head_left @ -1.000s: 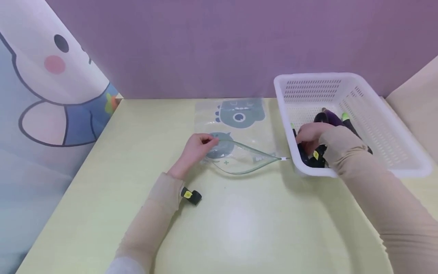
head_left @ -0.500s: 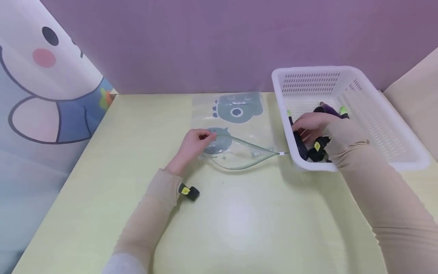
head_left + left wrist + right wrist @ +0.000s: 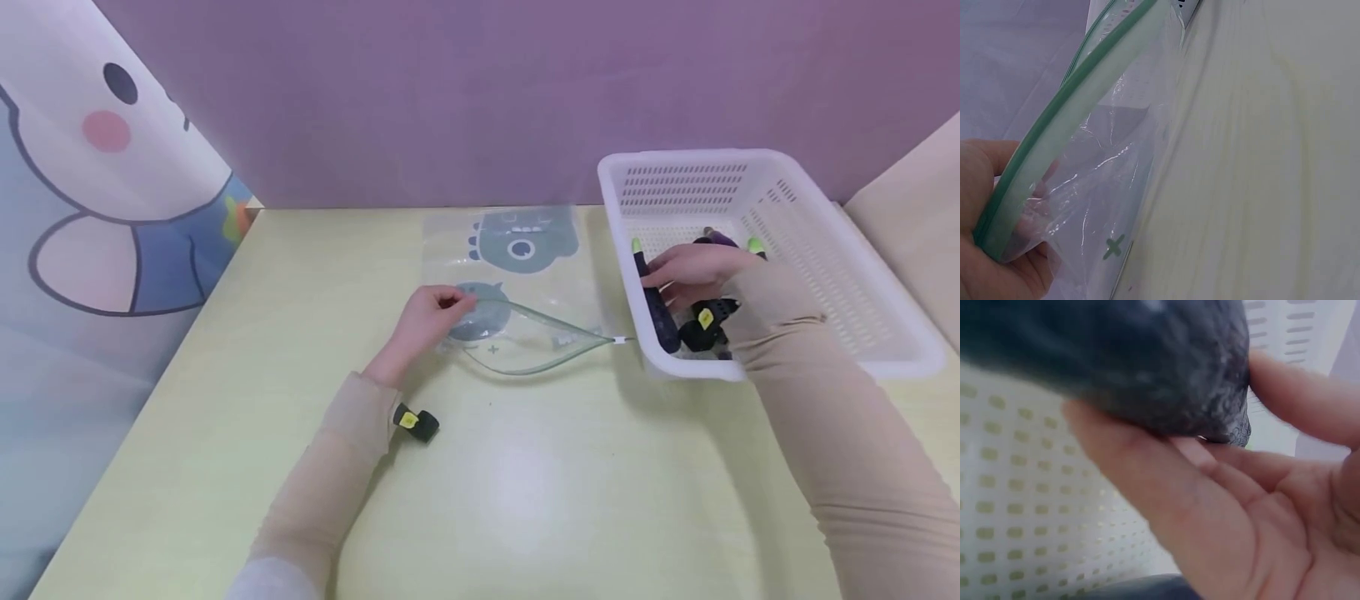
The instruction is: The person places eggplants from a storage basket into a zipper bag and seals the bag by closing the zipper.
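My left hand [image 3: 426, 323] pinches the green rim of a clear zip bag [image 3: 517, 312] printed with blue-grey cartoon monsters. The bag lies on the table with its mouth spread apart, its white slider at the right end. Inside the white basket [image 3: 888, 308], my right hand [image 3: 693, 271] holds a dark, bumpy, long vegetable [image 3: 660, 321] with a light-green tip, along the basket's left wall. In the right wrist view, fingers and thumb curve round this vegetable [image 3: 1147, 369] from below and the side. Part of it is hidden by the hand.
Deeper in the basket lie a purple eggplant-like piece [image 3: 720, 237] and another green-tipped one [image 3: 756, 247], partly covered by the right arm. A purple wall [image 3: 420, 100] rises behind the table [image 3: 525, 483]. A cartoon-printed cloth [image 3: 90, 258] hangs at the left.
My right hand has shifted up and back slightly in the basket, and more of the dark vegetable and its green tip now shows. The left hand keeps its hold on the bag rim.
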Motion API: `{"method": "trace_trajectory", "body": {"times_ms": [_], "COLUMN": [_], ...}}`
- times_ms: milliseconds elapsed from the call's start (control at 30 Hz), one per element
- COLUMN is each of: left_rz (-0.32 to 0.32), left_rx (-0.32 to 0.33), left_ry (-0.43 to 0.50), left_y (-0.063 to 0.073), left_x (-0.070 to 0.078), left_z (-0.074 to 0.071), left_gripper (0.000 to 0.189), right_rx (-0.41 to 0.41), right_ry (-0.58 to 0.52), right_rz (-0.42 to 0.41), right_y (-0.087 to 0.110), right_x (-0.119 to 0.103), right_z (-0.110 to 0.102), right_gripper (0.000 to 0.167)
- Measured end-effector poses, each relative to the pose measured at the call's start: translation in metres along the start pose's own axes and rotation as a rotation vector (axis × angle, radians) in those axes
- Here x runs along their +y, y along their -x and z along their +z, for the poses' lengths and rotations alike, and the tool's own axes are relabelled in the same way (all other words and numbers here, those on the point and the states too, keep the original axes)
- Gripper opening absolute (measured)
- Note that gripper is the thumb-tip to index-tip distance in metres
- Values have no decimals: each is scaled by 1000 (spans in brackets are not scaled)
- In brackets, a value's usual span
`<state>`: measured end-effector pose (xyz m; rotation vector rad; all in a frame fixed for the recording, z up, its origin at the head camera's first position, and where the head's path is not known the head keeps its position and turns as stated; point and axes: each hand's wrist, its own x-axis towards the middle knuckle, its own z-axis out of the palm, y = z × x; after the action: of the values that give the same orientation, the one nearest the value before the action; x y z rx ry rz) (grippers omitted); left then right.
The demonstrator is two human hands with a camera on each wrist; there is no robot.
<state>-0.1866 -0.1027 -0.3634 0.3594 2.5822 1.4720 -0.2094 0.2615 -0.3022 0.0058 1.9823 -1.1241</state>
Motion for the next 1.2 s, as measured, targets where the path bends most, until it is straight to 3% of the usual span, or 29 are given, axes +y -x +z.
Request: {"method": "trace_trajectory", "body": {"times_ms": [167, 433, 633, 767, 1200], "left_rz": [9, 19, 21, 16, 16], "left_rx": [-6, -23, -18, -17, -18], "left_ry": [8, -1, -2, -9, -3], "left_y": [-3, -8, -4, -3, -3], "left_x": [0, 0, 1, 0, 2], "left_z": [-1, -6, -2, -2, -3], "left_gripper": [23, 23, 23, 24, 24], "right_rx": [-53, -59, -58, -57, 101], "right_ry": [3, -55, -9, -55, -195], "right_rz": [-25, 14, 42, 29, -66], "right_y": [3, 5, 6, 7, 5], "right_x": [-3, -3, -3, -4, -5], "right_z": [-2, -3, -3, -3, -6], "right_gripper": [62, 32, 35, 31, 34]}}
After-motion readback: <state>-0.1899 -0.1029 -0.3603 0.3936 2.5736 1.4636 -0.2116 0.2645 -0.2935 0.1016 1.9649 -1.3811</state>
